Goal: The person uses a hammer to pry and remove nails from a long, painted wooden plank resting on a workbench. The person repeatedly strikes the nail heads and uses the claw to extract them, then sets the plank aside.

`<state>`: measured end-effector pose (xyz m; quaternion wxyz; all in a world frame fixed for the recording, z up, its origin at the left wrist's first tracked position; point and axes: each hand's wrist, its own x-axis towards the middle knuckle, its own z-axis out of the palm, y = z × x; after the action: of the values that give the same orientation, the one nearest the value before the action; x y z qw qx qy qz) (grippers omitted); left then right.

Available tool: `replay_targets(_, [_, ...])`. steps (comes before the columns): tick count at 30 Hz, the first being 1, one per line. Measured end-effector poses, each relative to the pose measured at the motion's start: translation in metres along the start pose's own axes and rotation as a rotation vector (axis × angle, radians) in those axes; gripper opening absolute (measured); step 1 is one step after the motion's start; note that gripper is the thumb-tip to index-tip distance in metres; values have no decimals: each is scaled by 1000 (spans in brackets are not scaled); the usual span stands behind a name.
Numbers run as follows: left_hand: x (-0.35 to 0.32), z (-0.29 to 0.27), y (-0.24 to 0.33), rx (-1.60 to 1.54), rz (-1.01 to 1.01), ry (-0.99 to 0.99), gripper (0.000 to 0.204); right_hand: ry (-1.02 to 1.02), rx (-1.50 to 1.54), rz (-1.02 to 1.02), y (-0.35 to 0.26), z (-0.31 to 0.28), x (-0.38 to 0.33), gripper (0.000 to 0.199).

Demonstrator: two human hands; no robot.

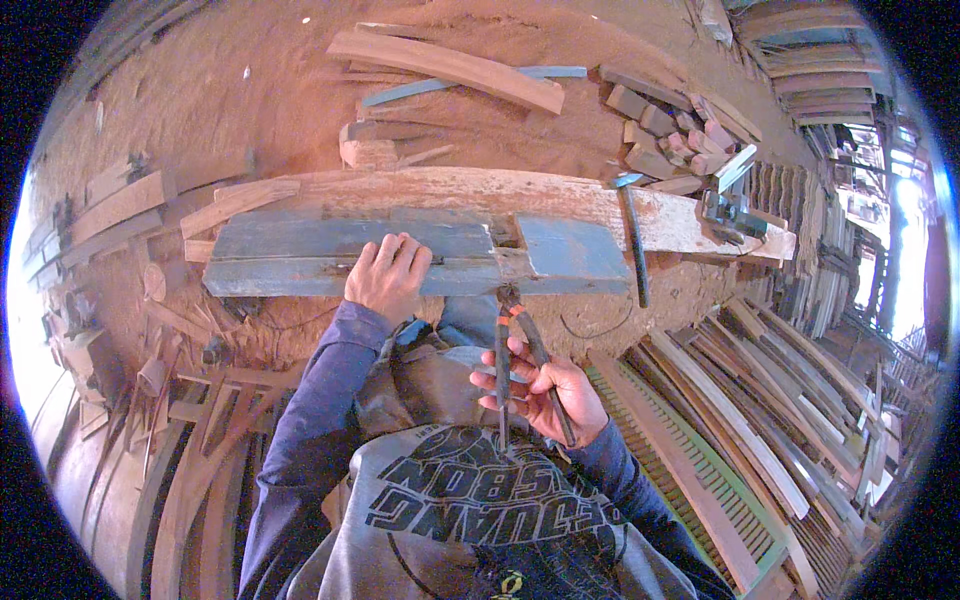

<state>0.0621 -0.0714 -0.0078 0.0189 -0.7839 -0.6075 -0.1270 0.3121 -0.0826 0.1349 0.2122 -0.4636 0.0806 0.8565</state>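
A weathered blue-painted wooden panel (330, 272) lies across the work in front of me, with a bare notch between its long left part and a lighter blue part on the right. My left hand (388, 274) presses on the panel's near half, fingers bent together over its lengthwise gap. Below the notch, my right hand (545, 392) holds a pair of pincers (503, 350) with dark handles and orange bands. The handles are spread apart within my fingers. Their jaws meet the panel's near edge at the notch; whether they grip anything there is too small to tell.
A long pale plank (450, 190) runs behind the panel. A hammer (634, 240) rests at its right, and a power tool (735, 215) sits farther right. Wood offcuts (665, 130) are heaped beyond. A green slatted shutter (690, 460) and stacked boards (790, 400) fill the near right.
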Motion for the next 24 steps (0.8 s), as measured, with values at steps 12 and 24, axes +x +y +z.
replay_targets(12, [-1,2,-1,0,-6,-15,13,65,-64,92,-21,13,-3,56])
replay_targets(24, [-2,5,-2,-11,-18,-11,12,-15,42,181,-48,13,5,51])
